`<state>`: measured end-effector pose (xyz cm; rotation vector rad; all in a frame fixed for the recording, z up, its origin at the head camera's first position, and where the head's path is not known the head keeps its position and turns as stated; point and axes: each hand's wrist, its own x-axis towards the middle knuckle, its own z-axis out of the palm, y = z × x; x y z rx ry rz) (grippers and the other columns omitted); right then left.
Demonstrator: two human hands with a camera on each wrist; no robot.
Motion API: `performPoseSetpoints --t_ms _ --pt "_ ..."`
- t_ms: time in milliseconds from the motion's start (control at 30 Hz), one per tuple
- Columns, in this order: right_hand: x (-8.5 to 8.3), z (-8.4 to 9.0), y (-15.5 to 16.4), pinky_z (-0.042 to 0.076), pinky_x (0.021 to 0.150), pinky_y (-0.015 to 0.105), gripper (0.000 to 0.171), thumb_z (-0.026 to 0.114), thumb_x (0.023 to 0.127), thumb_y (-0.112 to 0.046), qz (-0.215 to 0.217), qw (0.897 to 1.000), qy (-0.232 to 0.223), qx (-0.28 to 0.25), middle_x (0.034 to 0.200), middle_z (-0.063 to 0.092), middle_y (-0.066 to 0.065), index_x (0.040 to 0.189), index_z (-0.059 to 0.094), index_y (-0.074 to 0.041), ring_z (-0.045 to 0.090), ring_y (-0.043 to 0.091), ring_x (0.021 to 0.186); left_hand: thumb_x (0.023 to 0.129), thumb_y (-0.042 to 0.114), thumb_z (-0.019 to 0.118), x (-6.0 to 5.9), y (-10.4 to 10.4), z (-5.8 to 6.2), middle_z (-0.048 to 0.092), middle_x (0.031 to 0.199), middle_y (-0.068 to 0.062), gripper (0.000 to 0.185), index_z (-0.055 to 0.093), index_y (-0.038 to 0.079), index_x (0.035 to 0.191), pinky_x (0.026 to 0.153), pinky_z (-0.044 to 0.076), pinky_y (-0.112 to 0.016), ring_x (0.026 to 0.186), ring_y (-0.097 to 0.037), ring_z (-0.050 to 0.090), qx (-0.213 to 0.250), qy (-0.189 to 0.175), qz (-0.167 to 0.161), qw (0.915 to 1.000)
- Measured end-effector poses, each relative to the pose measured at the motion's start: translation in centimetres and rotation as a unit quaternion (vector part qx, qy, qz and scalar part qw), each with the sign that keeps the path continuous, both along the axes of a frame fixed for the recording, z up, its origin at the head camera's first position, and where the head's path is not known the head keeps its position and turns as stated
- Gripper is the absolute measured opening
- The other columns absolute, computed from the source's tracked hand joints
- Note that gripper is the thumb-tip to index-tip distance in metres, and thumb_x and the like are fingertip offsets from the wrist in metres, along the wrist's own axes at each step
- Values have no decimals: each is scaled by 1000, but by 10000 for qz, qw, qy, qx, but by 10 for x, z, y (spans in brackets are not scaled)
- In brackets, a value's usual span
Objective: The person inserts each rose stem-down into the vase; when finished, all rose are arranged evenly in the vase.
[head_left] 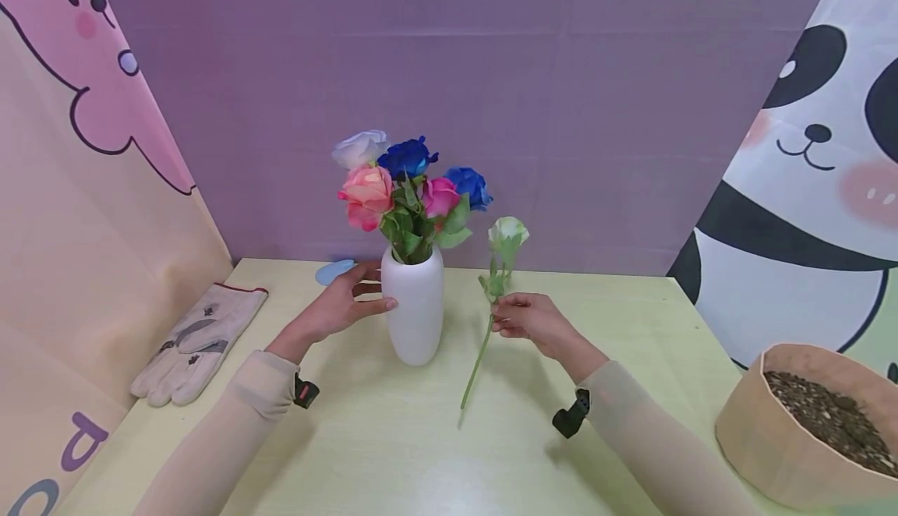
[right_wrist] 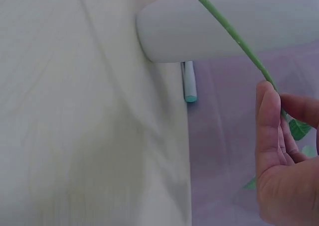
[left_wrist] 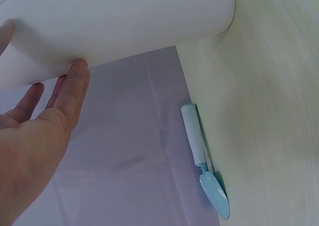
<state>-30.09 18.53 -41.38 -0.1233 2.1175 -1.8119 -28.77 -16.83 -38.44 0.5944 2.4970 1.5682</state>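
Observation:
A white vase [head_left: 415, 313] stands upright on the table, holding several artificial roses [head_left: 407, 189] in blue, pink, coral and pale lilac. My left hand [head_left: 347, 302] holds the vase from its left side, thumb at the front and fingers toward the back. In the left wrist view, the fingertips [left_wrist: 79, 66] lie against the white wall. To the right of the vase, my right hand [head_left: 536, 325] pinches the green stem of a single white-green rose [head_left: 508, 237] just below its leaves. The bloom points up, and the bare stem [right_wrist: 234, 34] slants down to the left.
Gray-white gardening gloves [head_left: 199, 344] lie at the table's left edge. A light blue hand trowel [left_wrist: 202, 159] lies at the back edge behind the vase. At front right stands a tan fabric pot [head_left: 793, 438] with dark soil. A purple backdrop [head_left: 561, 111] rises behind the table.

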Motion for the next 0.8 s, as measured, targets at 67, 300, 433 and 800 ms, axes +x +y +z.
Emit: performPoseSetpoints --t_ms 67,300,433,800 --pt "1 4 2 61 76 22 29 62 99 -14 -82 9999 95 -100 105 68 10 120 56 5 72 10 82 88 36 77 0 0 0 48 146 -10 80 34 19 152 106 51 -49 138 -36 48 13 20 13 10000" --pt "8 24 3 61 75 22 26 61 99 -12 -518 9971 362 -434 93 70 -1 120 57 1 72 9 79 87 37 77 0 -2 0 47 147 -10 81 33 19 153 108 49 -50 138 -37 48 20 73 7 10000" --pt "13 35 3 61 76 21 24 61 100 -15 -719 9944 452 -631 92 70 -3 118 56 0 72 9 80 87 38 77 0 -2 1 46 148 -10 81 33 20 153 108 49 -50 138 -37 48 6 54 1 10000" --pt "20 58 3 61 80 21 14 61 100 -18 -1060 9849 740 -1153 96 68 -2 106 56 -7 73 8 82 87 37 77 -2 -3 -2 48 145 -11 80 34 18 152 105 52 -48 137 -37 48 1 119 8 9999"
